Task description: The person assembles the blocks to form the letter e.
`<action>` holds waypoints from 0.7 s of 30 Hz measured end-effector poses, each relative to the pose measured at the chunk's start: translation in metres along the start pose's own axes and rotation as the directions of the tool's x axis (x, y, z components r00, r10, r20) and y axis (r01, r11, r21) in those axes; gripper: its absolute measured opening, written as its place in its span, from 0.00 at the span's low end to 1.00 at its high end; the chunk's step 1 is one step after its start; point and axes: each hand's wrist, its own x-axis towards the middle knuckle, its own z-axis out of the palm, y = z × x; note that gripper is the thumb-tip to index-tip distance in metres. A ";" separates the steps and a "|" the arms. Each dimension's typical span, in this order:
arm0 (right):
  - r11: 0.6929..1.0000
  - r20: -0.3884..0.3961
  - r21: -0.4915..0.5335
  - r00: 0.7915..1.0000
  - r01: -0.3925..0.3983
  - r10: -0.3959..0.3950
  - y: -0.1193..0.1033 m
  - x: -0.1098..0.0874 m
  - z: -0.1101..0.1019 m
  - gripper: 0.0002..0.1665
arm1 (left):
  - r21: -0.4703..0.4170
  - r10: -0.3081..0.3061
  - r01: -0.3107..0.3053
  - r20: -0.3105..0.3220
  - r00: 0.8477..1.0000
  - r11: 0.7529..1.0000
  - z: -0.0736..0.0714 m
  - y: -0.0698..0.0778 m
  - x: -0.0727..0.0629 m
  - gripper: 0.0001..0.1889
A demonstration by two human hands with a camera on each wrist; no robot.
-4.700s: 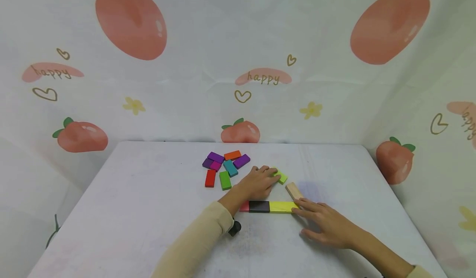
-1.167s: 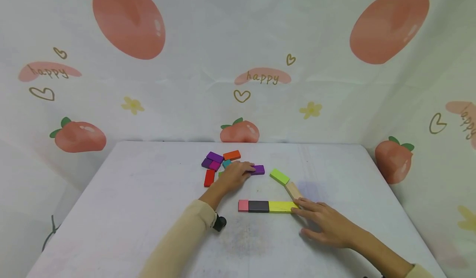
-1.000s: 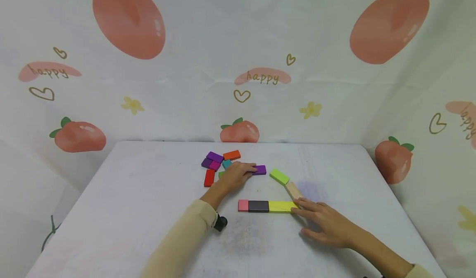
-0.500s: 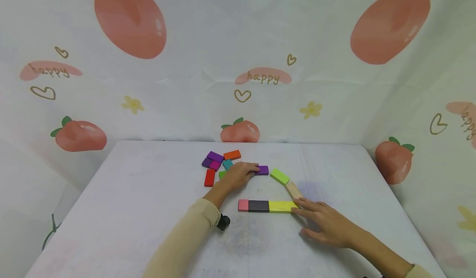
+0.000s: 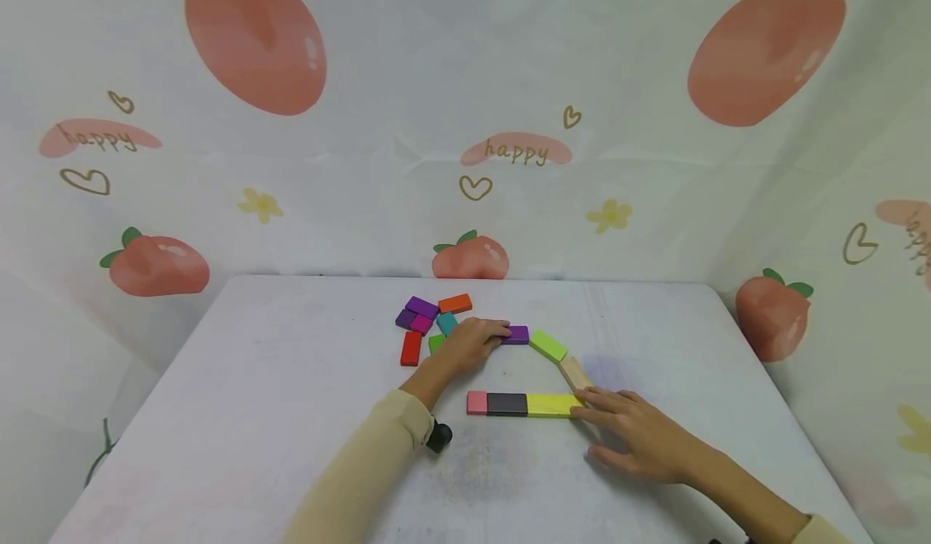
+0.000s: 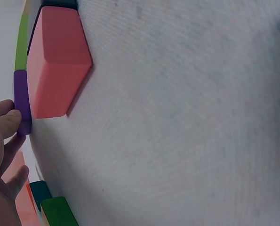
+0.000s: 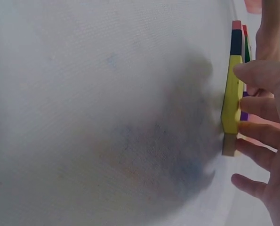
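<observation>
My left hand [image 5: 471, 343] pinches the left end of a purple wooden block [image 5: 517, 335] between thumb and fingers. That block's right end lies right by a lime green block [image 5: 549, 346], whose lower end meets a plain wood block [image 5: 575, 373]. Together they form a curve bending down to a yellow block [image 5: 550, 405]. A black block [image 5: 507, 404] and a short pink block [image 5: 476, 402] continue the straight row leftward from the yellow one. My right hand [image 5: 640, 437] has its fingers spread, the fingertips resting at the right end of the yellow block and the plain wood block's lower end.
Beyond my left hand lies a loose group: a red block [image 5: 410, 348], a green block [image 5: 436, 343], a teal block [image 5: 447, 322], an orange block [image 5: 455, 303], a magenta block [image 5: 421, 324] and purple ones. The white table [image 5: 291, 415] ends at a printed cloth backdrop [image 5: 378, 204].
The lime block was set against the plain wood block, and my left hand let it go. It then slid a purple block from the group rightward to the lime block. My right hand stayed in place.
</observation>
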 end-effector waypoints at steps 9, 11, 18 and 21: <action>1.000 -0.038 -0.008 0.999 -0.007 0.007 0.005 0.001 0.002 0.29 | -0.002 -0.017 0.017 0.008 1.000 1.000 0.001 0.000 0.001 0.16; 1.000 -0.011 -0.002 1.000 -0.020 0.020 0.004 0.001 0.002 0.29 | -0.001 -0.015 0.015 0.006 1.000 1.000 0.002 -0.001 0.001 0.16; 0.999 0.033 0.024 0.998 -0.046 0.045 0.002 0.002 -0.002 0.29 | 0.000 -0.007 0.007 -0.003 1.000 1.000 0.003 -0.002 0.002 0.16; 0.998 0.044 0.035 0.998 -0.055 0.053 0.001 0.003 -0.003 0.29 | -0.009 -0.010 0.010 -0.003 1.000 1.000 0.003 -0.001 0.001 0.16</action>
